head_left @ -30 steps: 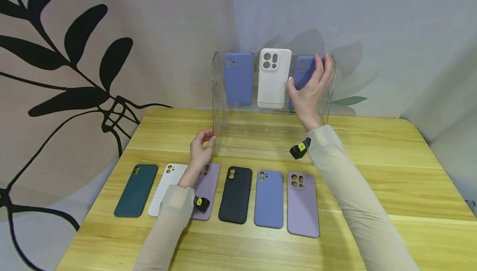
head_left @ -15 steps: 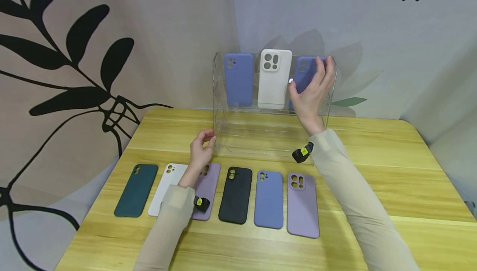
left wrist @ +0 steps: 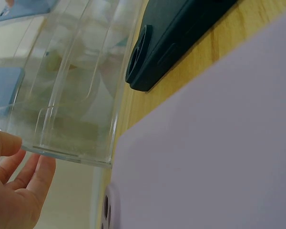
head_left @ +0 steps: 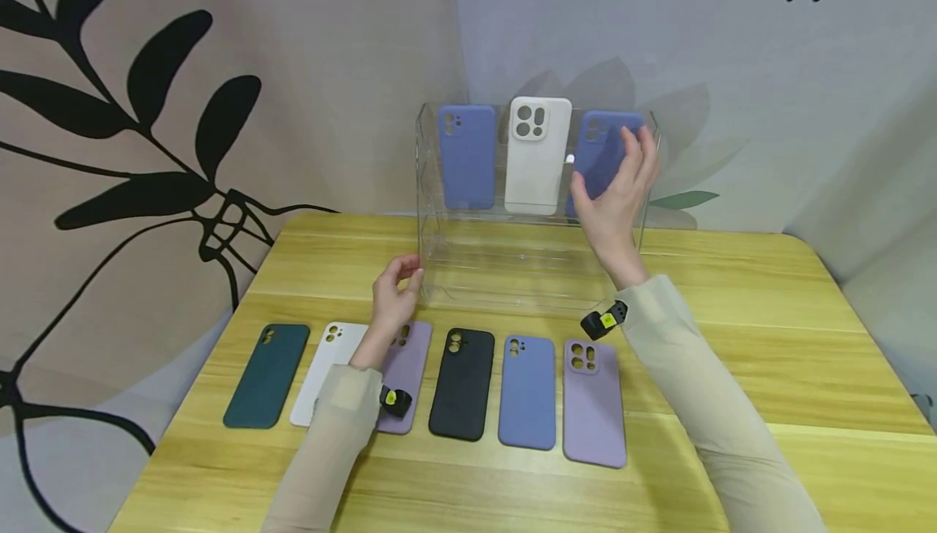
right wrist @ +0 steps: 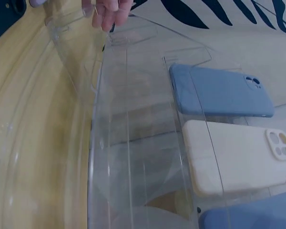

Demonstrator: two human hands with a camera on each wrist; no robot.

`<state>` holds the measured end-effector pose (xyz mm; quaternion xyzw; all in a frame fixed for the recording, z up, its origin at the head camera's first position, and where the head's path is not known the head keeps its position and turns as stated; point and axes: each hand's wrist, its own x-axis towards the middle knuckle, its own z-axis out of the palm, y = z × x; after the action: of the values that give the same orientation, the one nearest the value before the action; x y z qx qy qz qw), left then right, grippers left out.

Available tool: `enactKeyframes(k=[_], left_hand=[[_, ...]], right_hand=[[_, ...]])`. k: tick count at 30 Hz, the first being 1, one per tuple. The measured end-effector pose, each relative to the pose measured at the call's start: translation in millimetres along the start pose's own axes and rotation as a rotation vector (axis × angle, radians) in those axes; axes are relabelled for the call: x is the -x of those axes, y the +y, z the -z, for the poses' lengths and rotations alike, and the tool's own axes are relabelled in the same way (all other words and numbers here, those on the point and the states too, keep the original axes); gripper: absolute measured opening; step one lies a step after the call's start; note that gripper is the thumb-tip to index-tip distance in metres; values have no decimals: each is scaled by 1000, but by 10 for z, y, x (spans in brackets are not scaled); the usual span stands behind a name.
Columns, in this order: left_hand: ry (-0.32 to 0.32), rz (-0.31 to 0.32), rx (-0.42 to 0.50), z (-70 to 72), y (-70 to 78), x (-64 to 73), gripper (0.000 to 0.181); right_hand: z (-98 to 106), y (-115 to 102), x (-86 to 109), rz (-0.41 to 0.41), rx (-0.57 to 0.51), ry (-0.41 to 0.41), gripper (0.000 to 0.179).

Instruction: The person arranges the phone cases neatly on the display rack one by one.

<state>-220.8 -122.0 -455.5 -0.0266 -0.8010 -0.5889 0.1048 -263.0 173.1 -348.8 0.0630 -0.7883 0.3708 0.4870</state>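
In the head view, a clear acrylic display rack (head_left: 505,281) holds three phone cases on its upper tier: a blue case (head_left: 467,159) on the left, a white case (head_left: 538,159) in the middle, and another blue case (head_left: 596,160) on the right. My right hand (head_left: 618,191) is in front of the right blue case, thumb and fingers spread, covering its lower right part; whether the fingertips still touch it I cannot tell. My left hand (head_left: 395,293) touches the rack's left side panel with its fingertips, and the left wrist view shows the fingers (left wrist: 44,174) fairly straight.
Along the table's front lies a row of cases: dark green (head_left: 267,376), white (head_left: 322,374), lilac (head_left: 406,370) partly under the left forearm, black (head_left: 461,384), blue (head_left: 527,392) and lilac (head_left: 594,404). Behind the rack hangs a pale backdrop (head_left: 366,93) with leaf prints.
My right hand has eased down and towards me, its fingers loosening and uncovering more of the right blue case, which stays in the rack. The left hand has kept still.
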Motion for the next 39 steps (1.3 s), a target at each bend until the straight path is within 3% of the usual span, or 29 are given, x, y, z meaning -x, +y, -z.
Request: enactKeyframes(k=[19,34,36,39], left_hand=[[11,-4,-4,-5,24,6,21],[15,-24,-18,-8,21,20,21],[7,-17,-5,7,134,62,22],[7,-26,2,9,131,61,22]], right_hand=[[231,-110,336,-47,-79,-115,67],[484,-75,653,-49,-112,-211,68],[522,-76,689,-47,-105,-233,69],[572,-80,760,-52,-114,-250,69]])
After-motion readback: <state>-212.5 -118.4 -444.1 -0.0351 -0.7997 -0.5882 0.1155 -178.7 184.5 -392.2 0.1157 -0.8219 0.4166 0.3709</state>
